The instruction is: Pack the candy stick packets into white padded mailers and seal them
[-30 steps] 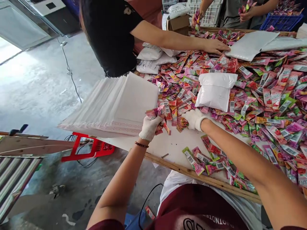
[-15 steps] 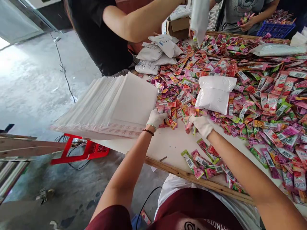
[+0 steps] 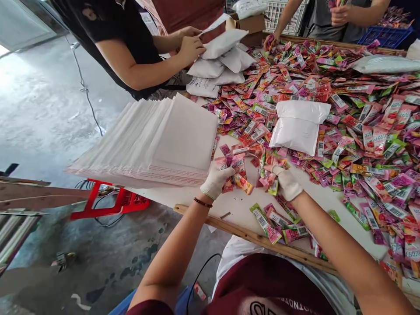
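Note:
My left hand [image 3: 215,180], in a white glove, is closed round a bunch of pink and orange candy sachets [image 3: 233,174] just above the white tabletop [image 3: 243,205]. My right hand [image 3: 288,183], also gloved, grips another bunch of sachets [image 3: 269,178] a little to the right. Both hands sit at the near edge of a wide heap of colourful sachets [image 3: 344,118]. A filled white mailer bag [image 3: 297,127] lies on the heap behind my right hand. A fanned stack of flat white mailers [image 3: 154,140] lies left of my left hand.
A person in a black top [image 3: 124,39] across the table handles a white bag [image 3: 223,43] over a pile of filled bags [image 3: 213,72]. Another person's arms [image 3: 341,13] work at the far right by white crates [image 3: 282,15]. A wooden rail [image 3: 262,240] edges the table. A red stool [image 3: 111,203] stands below.
Both my hands have drawn back toward the table's near edge with bunches of sachets. The person in black has pulled back from the heap and now holds a white bag over the pile.

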A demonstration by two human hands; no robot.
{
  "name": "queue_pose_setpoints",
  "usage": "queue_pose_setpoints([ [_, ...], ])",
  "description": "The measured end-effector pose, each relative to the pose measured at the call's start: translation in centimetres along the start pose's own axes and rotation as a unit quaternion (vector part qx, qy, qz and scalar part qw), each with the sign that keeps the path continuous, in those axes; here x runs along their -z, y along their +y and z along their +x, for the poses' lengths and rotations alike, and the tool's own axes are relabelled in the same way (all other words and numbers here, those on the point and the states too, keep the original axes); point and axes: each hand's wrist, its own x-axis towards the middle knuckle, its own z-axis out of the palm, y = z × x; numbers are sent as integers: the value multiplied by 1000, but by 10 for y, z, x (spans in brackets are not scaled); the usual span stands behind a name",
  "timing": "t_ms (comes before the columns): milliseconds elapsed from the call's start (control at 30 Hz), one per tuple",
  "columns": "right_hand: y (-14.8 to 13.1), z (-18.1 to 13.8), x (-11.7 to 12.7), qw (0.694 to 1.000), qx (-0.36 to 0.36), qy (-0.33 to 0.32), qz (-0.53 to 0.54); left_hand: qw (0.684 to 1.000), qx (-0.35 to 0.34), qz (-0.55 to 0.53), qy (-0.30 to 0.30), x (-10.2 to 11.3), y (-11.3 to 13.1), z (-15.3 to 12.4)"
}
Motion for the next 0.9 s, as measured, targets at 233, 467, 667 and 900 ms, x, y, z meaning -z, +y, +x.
queue_pose_setpoints([
  [233, -8, -27, 49, 995, 101, 4, -19, 994, 84, -44, -63, -18, 14, -20],
  [467, -19, -51, 64, 994, 84, -76, -8, 988, 98, -26, -118, -50, 17, -29],
  [667, -30, -72, 78, 981, 110, -80, 136, 982, 79, 6, -171, -90, 19, -35],
  [900, -17, -86, 83, 997, 29, -72, 6, 932, -138, 263, -206, -145, 10, -39],
])
